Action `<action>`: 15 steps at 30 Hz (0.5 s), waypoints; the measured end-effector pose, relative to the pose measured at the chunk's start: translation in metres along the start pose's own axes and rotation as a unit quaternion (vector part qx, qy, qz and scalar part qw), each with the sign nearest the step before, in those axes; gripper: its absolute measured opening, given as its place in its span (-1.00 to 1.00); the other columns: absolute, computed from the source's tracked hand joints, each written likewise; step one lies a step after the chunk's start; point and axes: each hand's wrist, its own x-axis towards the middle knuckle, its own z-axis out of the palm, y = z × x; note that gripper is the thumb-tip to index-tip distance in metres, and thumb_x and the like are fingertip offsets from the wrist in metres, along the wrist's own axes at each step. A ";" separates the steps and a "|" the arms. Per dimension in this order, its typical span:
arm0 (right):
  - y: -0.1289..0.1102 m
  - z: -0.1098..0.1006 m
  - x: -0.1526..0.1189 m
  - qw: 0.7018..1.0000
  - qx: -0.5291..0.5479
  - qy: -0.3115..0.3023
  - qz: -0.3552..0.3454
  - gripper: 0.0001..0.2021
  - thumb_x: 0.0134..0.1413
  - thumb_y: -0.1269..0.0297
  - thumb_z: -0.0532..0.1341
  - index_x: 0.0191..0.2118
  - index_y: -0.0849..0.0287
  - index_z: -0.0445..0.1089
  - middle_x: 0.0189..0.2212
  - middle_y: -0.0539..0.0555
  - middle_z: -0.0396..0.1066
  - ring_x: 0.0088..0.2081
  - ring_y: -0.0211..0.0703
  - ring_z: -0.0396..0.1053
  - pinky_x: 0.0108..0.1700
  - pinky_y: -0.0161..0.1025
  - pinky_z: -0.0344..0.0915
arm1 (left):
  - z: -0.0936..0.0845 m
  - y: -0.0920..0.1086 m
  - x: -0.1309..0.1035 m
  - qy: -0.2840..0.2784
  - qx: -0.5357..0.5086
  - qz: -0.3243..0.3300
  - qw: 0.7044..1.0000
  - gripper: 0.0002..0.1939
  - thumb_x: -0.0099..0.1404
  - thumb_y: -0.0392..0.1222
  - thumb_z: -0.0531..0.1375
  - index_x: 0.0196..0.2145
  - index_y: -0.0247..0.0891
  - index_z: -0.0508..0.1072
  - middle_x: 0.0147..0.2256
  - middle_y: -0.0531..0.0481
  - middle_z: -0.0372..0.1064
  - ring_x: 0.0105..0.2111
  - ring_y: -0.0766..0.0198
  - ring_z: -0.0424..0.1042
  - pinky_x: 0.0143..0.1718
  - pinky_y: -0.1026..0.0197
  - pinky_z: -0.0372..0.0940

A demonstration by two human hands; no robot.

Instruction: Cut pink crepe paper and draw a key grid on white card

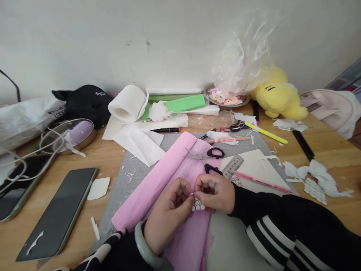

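Above the pink crepe paper (158, 180), my left hand (172, 210) and my right hand (216, 192) meet, each in a pinch. Between their fingertips is a tiny pinkish piece, too small to name. A white sheet with round black outlines (198, 204) shows just below the fingertips; the fingers hide part of it. Open scissors (201, 156) with black handles lie on the pink paper beyond my right hand. A metal ruler (232, 165) and a pink pen (262, 182) rest on pale paper to the right of the scissors.
A dark phone (60, 214) lies at the left. At the back are a white paper roll (128, 102), green paper (183, 104), a metal dish (244, 102) and a yellow plush toy (278, 94). Paper scraps (318, 178) lie at the right, near a yellow marker (266, 132).
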 end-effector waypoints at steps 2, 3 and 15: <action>-0.001 0.000 0.000 1.000 -0.002 -0.003 0.001 -0.92 -0.17 0.45 0.12 -0.54 0.20 0.16 -0.73 -0.15 0.15 -0.73 -0.47 0.10 -0.72 -0.51 0.05 | 0.000 0.000 0.000 0.001 -0.001 0.005 1.000 -0.82 0.08 -0.14 0.13 -0.45 -0.23 0.17 -0.59 0.18 0.10 -0.62 0.43 0.13 -0.59 0.36 0.06; -0.001 0.000 0.000 1.000 -0.003 -0.004 0.001 -0.92 -0.17 0.45 0.11 -0.54 0.20 0.16 -0.73 -0.15 0.15 -0.74 -0.46 0.10 -0.72 -0.51 0.05 | 0.000 0.000 0.000 0.000 0.000 0.008 1.000 -0.82 0.08 -0.15 0.13 -0.45 -0.23 0.17 -0.58 0.18 0.10 -0.61 0.43 0.13 -0.59 0.36 0.06; 0.000 0.001 0.000 1.000 -0.005 0.001 -0.007 -0.92 -0.19 0.47 0.11 -0.55 0.21 0.16 -0.73 -0.15 0.14 -0.74 -0.48 0.09 -0.75 -0.52 0.02 | -0.003 0.000 -0.001 -0.012 0.018 0.003 1.000 -0.79 0.19 -0.05 0.03 -0.46 -0.24 0.18 -0.65 0.16 0.15 -0.64 0.40 0.14 -0.59 0.34 0.09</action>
